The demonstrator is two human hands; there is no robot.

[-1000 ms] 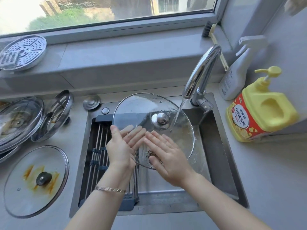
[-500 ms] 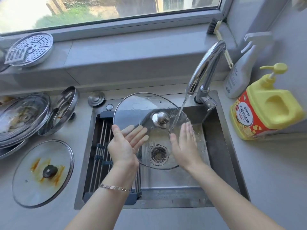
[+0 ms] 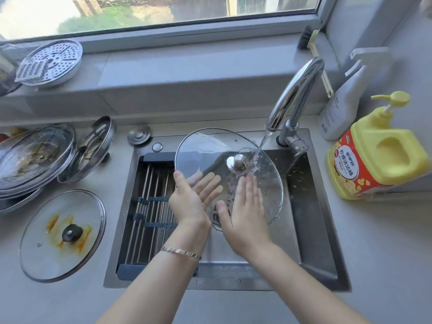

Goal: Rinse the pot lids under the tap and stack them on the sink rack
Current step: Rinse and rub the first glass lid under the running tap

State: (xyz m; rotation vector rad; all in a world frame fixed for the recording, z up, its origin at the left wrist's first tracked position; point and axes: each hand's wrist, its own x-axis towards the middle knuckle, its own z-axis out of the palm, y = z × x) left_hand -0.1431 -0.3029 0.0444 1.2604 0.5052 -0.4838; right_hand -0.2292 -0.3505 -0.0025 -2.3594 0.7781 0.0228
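Observation:
A large glass lid [image 3: 210,148] with a steel knob [image 3: 238,161] is tilted over the sink [image 3: 311,206]. Water from the tap [image 3: 297,90] hits it beside the knob. My left hand [image 3: 189,202] grips its left rim, thumb on the front and fingers showing through the glass behind. My right hand [image 3: 245,211] lies flat on the wet face just below the knob, fingers spread and pointing up. The sink rack [image 3: 149,206] of steel rods covers the left half of the sink and holds no lid.
A glass lid with orange stains [image 3: 63,235] lies on the left counter. Behind it are stacked dirty lids [image 3: 35,157] and a leaning steel lid [image 3: 93,148]. A yellow soap bottle [image 3: 374,155] and a white spray bottle [image 3: 343,101] stand on the right. A steamer plate [image 3: 51,61] rests on the sill.
My right hand has swept over the lid's face from its lower edge up to just under the knob, fingers now pointing up. My left hand keeps its hold on the rim.

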